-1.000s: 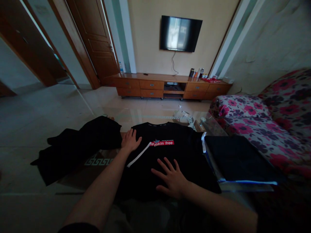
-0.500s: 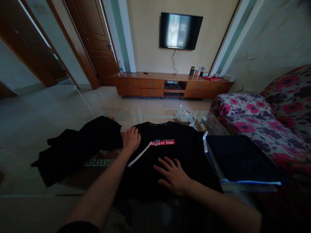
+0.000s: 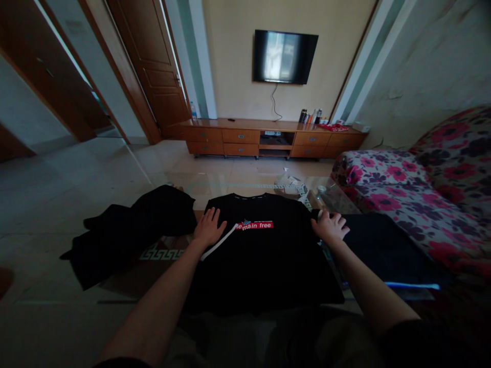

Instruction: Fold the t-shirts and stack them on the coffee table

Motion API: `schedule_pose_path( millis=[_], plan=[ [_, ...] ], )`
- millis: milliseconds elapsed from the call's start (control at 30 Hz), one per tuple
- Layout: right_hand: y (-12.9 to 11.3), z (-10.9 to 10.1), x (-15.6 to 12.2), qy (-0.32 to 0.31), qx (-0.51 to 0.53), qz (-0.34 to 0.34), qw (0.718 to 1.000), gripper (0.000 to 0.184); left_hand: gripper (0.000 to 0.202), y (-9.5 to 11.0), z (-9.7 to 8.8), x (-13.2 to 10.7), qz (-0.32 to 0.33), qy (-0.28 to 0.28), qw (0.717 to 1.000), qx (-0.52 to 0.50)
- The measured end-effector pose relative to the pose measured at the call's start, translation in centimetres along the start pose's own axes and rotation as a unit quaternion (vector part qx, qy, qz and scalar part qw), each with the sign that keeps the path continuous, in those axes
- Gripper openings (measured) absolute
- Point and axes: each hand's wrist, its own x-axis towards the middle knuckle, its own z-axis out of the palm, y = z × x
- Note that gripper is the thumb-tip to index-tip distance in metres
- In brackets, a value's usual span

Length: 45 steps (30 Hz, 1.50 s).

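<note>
A black T-shirt (image 3: 264,266) lies spread in front of me, its collar away from me. A red "Remain free" print and a white diagonal stripe mark its chest. My left hand (image 3: 209,228) rests flat on the shirt's left shoulder, fingers apart. Over at the right sleeve, my right hand (image 3: 330,226) touches the cloth with its fingers spread and slightly bent. It covers most of the sleeve's white trim. Left of the shirt, a heap of black clothing (image 3: 134,227) lies crumpled. To the right is a dark flat item (image 3: 387,250) with a bright blue-white edge.
Everything lies on a glass table with a patterned border (image 3: 163,254). A small jar (image 3: 321,191) and paper scraps (image 3: 293,181) are near its far side. A flowered sofa (image 3: 395,202) stands at right. Beyond are a wooden TV cabinet (image 3: 240,137) and a wall television (image 3: 286,56).
My right hand has moved from the middle of the shirt out to its right sleeve. My left hand stays on the left shoulder. The view has tilted up slightly.
</note>
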Motion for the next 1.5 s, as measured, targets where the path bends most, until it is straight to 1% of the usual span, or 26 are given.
schedule_pose_path(
  millis=[100,200,267,367,433,500,567,667,700,767,833,867,933,1000,1100,1267,1400,1500],
  plan=[
    [0.1,0.6,0.8,0.019,-0.011,0.020,1.000,0.071,0.074,0.0,0.0,0.2,-0.006,0.006,1.000,0.003],
    [0.0,0.9,1.3,0.008,-0.025,0.013,1.000,0.070,0.073,0.2,0.0,0.1,-0.009,0.010,1.000,0.001],
    [-0.1,1.1,1.5,0.009,-0.033,0.005,0.999,0.066,0.072,0.2,0.0,0.1,-0.011,0.013,1.000,-0.003],
    [-0.1,1.2,1.4,0.004,-0.035,-0.010,0.999,0.055,0.071,0.3,-0.1,0.0,-0.009,0.016,1.000,-0.006],
    [-0.3,0.9,1.3,0.006,-0.033,-0.038,0.999,0.045,0.071,0.3,-0.3,0.0,-0.007,0.017,1.000,-0.008],
    [-0.6,0.5,1.0,0.018,-0.027,-0.080,0.996,0.038,0.070,0.4,-0.4,0.0,-0.009,0.018,1.000,-0.009],
    [-1.2,-0.2,0.6,0.019,-0.011,-0.107,0.994,0.038,0.070,0.5,-0.6,-0.1,-0.014,0.015,1.000,-0.011],
    [-2.5,-1.3,-0.5,-0.009,0.011,-0.116,0.993,0.043,0.071,0.6,-0.7,-0.1,-0.018,0.012,1.000,-0.013],
    [-3.1,-1.5,-1.1,-0.016,0.007,-0.137,0.990,0.043,0.070,0.6,-0.7,0.0,-0.018,0.012,1.000,-0.012],
    [-4.3,-1.7,-2.7,-0.023,-0.026,-0.215,0.976,0.039,0.070,0.6,-0.7,0.0,-0.017,0.014,1.000,-0.011],
    [-5.4,-1.4,-4.4,-0.043,-0.078,-0.307,0.947,0.035,0.069,0.6,-0.7,0.0,-0.016,0.015,1.000,-0.011],
    [-5.9,-1.0,-5.2,-0.057,-0.101,-0.343,0.932,0.033,0.069,0.6,-0.7,0.0,-0.016,0.015,1.000,-0.011],
    [-6.7,-0.2,-6.6,-0.082,-0.131,-0.393,0.906,0.032,0.069,0.6,-0.7,0.0,-0.017,0.015,1.000,-0.009],
    [-7.0,0.7,-7.5,-0.097,-0.143,-0.418,0.892,0.033,0.068,0.6,-0.8,-0.1,-0.017,0.015,1.000,-0.006],
    [-6.9,1.4,-7.7,-0.110,-0.149,-0.427,0.885,0.038,0.068,0.6,-0.8,-0.1,-0.014,0.019,1.000,-0.002],
    [-6.2,1.5,-7.6,-0.106,-0.135,-0.449,0.877,0.046,0.068,0.6,-0.7,-0.1,-0.011,0.021,1.000,0.001],
    [-6.1,1.4,-7.9,-0.138,-0.091,-0.418,0.893,0.049,0.068,0.6,-0.7,-0.1,-0.015,0.016,1.000,-0.004],
    [-5.4,0.1,-6.6,-0.162,-0.019,-0.382,0.910,0.050,0.068,0.5,-0.8,-0.1,-0.009,0.018,1.000,-0.006]
  ],
)
